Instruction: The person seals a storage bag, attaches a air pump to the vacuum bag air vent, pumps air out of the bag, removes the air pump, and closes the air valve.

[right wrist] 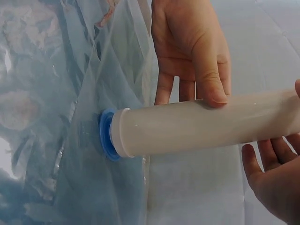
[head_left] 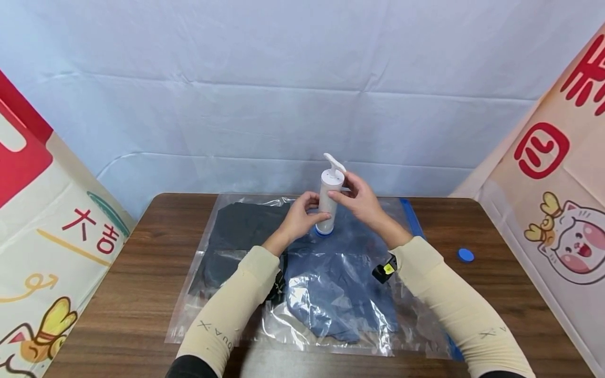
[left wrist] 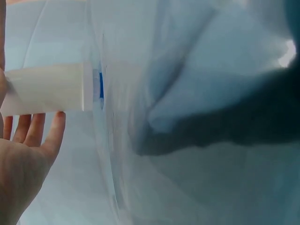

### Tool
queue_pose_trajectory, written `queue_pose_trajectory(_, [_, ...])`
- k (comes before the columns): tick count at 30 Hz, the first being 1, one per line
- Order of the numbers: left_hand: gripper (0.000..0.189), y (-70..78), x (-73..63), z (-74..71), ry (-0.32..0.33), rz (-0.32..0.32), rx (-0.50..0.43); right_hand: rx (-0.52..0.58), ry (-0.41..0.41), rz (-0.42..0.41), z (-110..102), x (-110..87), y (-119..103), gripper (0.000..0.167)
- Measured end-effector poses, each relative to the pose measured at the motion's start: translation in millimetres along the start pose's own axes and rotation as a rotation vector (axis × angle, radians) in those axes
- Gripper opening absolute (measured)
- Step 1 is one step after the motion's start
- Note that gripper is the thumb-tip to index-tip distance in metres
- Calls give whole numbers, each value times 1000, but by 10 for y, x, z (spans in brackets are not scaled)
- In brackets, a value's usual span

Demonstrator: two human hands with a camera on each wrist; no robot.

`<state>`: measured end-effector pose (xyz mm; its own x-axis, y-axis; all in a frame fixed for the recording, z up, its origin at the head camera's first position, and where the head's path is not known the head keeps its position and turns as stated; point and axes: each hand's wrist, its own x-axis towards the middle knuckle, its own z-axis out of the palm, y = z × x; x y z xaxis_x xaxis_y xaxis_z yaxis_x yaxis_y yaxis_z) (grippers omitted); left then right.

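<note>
A white hand pump (head_left: pixel 327 207) with a T-shaped handle (head_left: pixel 334 163) stands nearly upright on the blue valve (right wrist: pixel 109 135) of a clear vacuum storage bag (head_left: pixel 279 317). My left hand (head_left: pixel 296 218) holds the pump's lower barrel, thumb on one side and fingers on the other. Higher up, just under the handle, my right hand (head_left: pixel 361 202) grips the barrel with thumb and fingers; part of it is hidden behind the pump. The handle sits close to the barrel's top. Inside the bag lie a dark garment (head_left: pixel 246 226) and a blue-grey garment (head_left: pixel 331 299).
A round blue cap (head_left: pixel 465 255) lies on the brown wooden table (head_left: pixel 127 294), right of the bag. The bag's blue seal strip (head_left: pixel 412 216) runs down its right side. A pale cloth backdrop (head_left: pixel 283 94) hangs behind the table, with printed cloths at both sides.
</note>
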<state>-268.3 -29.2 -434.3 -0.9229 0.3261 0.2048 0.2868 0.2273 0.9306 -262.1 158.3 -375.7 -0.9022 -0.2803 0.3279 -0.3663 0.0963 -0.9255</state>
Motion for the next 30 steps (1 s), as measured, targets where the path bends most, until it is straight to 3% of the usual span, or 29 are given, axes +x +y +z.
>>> queue_pose_trajectory(9, [55, -3, -22, 19, -21, -20, -53, 5, 7, 31, 5, 12, -3, 48])
queue_pose_trajectory(14, [44, -11, -11, 33, 24, 2, -15, 17, -13, 23, -17, 8, -19, 51])
queue_pose_trajectory(30, [45, -20, 1, 52, 16, -8, -64, 18, -51, 19, -83, 17, -31, 53])
